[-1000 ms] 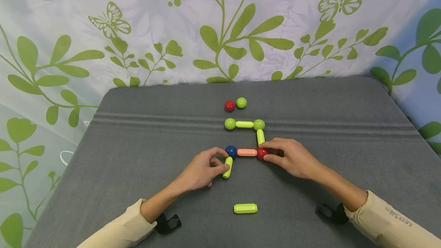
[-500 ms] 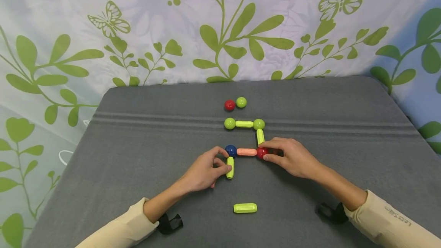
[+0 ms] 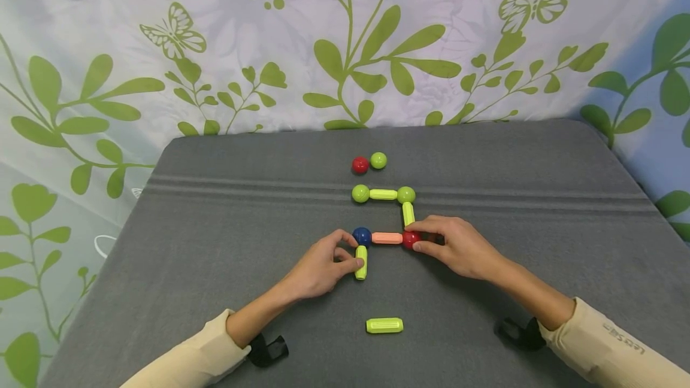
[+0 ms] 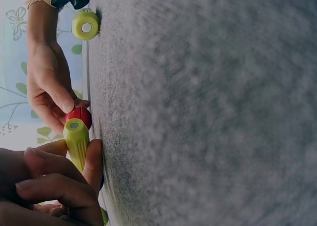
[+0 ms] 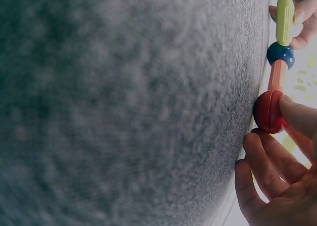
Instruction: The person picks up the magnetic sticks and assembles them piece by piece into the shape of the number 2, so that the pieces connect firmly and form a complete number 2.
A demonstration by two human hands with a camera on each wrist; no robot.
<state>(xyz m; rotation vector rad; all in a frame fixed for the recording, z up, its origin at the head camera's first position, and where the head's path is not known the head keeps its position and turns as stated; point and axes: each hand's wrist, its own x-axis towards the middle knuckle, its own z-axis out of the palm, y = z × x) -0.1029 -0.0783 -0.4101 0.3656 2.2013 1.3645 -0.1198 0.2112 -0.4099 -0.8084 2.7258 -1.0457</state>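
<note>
My left hand [image 3: 321, 264] pinches a yellow-green ribbed rod [image 3: 361, 263] between thumb and fingers. The rod's far end meets a blue ball [image 3: 362, 237]; its near end, with a silvery tip, faces the left wrist camera. An orange rod [image 3: 387, 238] joins the blue ball to a red ball [image 5: 269, 112], which my right hand [image 3: 458, 246] holds between thumb and fingers. From the red ball another yellow-green rod [image 3: 408, 215] runs back to a green ball [image 3: 406, 195]. A further yellow-green rod [image 3: 383, 194] links that to a second green ball [image 3: 360, 193].
Behind the chain, a loose red ball [image 3: 360, 165] and a loose green ball [image 3: 378, 160] lie side by side. One loose yellow-green rod [image 3: 384, 326] lies near me on the grey cloth-covered table [image 3: 226, 226]. A leaf-patterned curtain [image 3: 259, 47] hangs beyond the far edge.
The yellow-green rod in my left hand has swung slightly right, from slanted to nearly straight below the blue ball. My left hand shifted right with it; my right hand has stayed put.
</note>
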